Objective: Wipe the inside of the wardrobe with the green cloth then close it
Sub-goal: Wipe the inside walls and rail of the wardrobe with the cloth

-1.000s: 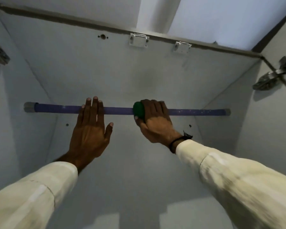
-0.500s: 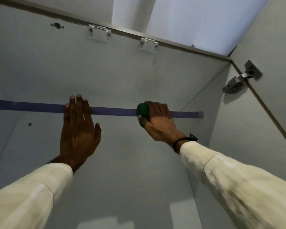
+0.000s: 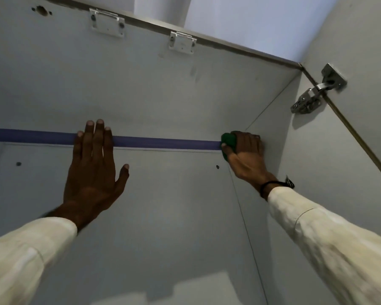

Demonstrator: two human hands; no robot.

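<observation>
I look up into the white wardrobe (image 3: 163,95). A purple hanging rail (image 3: 163,143) runs across it from left to right. My right hand (image 3: 245,156) is shut on the bunched green cloth (image 3: 228,140) and wraps it around the rail's right end, close to the right side wall. Most of the cloth is hidden under the fingers. My left hand (image 3: 92,166) is raised flat with its fingers spread, its fingertips across the rail near the middle, holding nothing.
A metal door hinge (image 3: 312,93) is fixed on the right wall near the front edge. Two white brackets (image 3: 107,20) (image 3: 182,42) sit on the top panel by its front rim. Small holes dot the back panel.
My right hand slid the green cloth along the rail from its middle to its right end. The view turned to the right. My left hand stayed flat against the rail.
</observation>
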